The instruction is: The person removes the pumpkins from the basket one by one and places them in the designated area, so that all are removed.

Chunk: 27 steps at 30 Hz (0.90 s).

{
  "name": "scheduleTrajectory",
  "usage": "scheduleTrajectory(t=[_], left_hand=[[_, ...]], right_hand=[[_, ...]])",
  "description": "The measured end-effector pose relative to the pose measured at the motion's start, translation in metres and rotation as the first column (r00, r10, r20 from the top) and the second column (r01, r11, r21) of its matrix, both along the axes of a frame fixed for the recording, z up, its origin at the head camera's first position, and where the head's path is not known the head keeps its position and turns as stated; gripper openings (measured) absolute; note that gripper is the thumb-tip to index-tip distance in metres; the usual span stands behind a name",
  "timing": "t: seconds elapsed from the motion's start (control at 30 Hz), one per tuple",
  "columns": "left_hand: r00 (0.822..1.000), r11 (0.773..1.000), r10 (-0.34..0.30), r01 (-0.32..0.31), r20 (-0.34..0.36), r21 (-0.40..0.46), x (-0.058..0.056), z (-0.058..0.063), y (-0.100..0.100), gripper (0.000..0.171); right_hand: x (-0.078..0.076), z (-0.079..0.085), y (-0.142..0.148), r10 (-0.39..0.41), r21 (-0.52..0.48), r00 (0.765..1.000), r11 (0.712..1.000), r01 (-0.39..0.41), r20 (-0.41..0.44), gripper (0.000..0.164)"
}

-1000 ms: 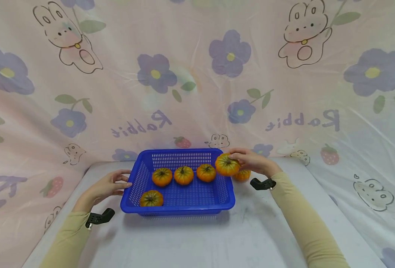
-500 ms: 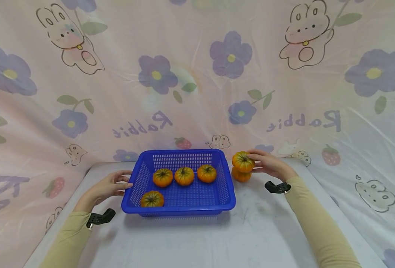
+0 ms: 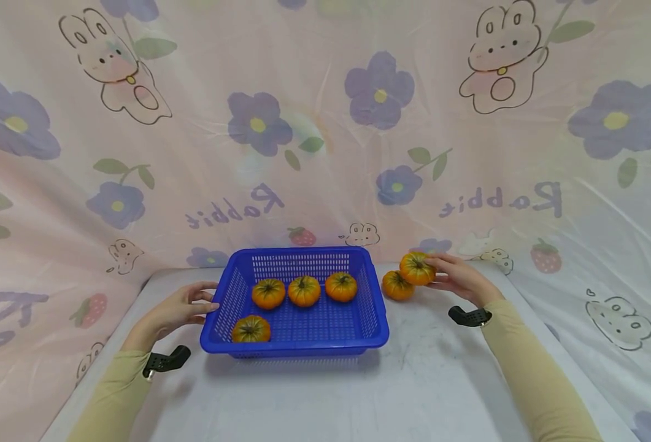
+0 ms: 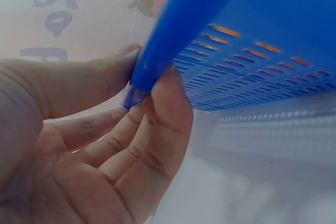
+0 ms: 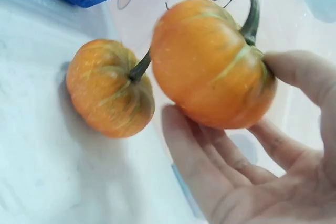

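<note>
A blue plastic basket (image 3: 303,347) with slotted walls stands on the table, several small orange pumpkins inside it, one of them a pumpkin (image 3: 251,330) at the front left. My left hand (image 3: 178,308) pinches the basket's left rim (image 4: 152,61) between thumb and fingers. To the right of the basket, my right hand (image 3: 460,277) grips an orange pumpkin (image 3: 416,269) with a dark green stem, thumb near the stem and fingers beneath. This pumpkin is raised off the table. Just left of it a second pumpkin (image 5: 109,88) rests on the table, partly overlapped in the head view.
The white table (image 3: 325,399) extends in front of the basket and to its right. Behind it hangs a pale curtain (image 3: 314,153) printed with rabbits and flowers. Each wrist wears a black camera mount, such as the right mount (image 3: 470,317).
My right hand has carried its pumpkin from over the basket's right rim to the right, past the pumpkin on the table, and slightly down. My left hand stays on the rim.
</note>
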<state>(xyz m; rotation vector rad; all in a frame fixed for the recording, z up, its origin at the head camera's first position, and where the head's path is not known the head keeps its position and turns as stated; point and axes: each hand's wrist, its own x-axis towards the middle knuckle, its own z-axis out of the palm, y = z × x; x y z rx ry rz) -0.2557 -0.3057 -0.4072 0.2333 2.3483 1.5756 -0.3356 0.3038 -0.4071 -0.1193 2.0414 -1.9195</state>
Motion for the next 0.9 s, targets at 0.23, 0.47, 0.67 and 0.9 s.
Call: scheduleTrajectory(t=[0.23, 0.47, 0.67, 0.9], left_hand=[[1.000, 1.000, 0.001, -0.001, -0.001, 0.004, 0.001, -0.002, 0.000, 0.070], [1.000, 1.000, 0.002, -0.002, -0.011, -0.002, 0.000, -0.002, -0.001, 0.069], [1.000, 1.000, 0.000, 0.000, -0.012, -0.003, 0.000, -0.002, -0.002, 0.068], [1.000, 1.000, 0.006, -0.006, -0.011, -0.004, 0.000, -0.002, -0.001, 0.070]], right_hand=[[0.000, -0.014, 0.014, -0.101, 0.060, 0.995, 0.993, 0.102, -0.027, 0.068], [0.004, -0.025, 0.022, -0.185, 0.074, 0.982, 0.980, 0.182, 0.034, 0.069], [0.007, -0.037, 0.026, -0.213, 0.056, 0.975, 0.976, 0.209, 0.070, 0.070], [0.009, -0.050, 0.031, -0.267, 0.033, 0.953, 0.964, 0.265, 0.142, 0.070]])
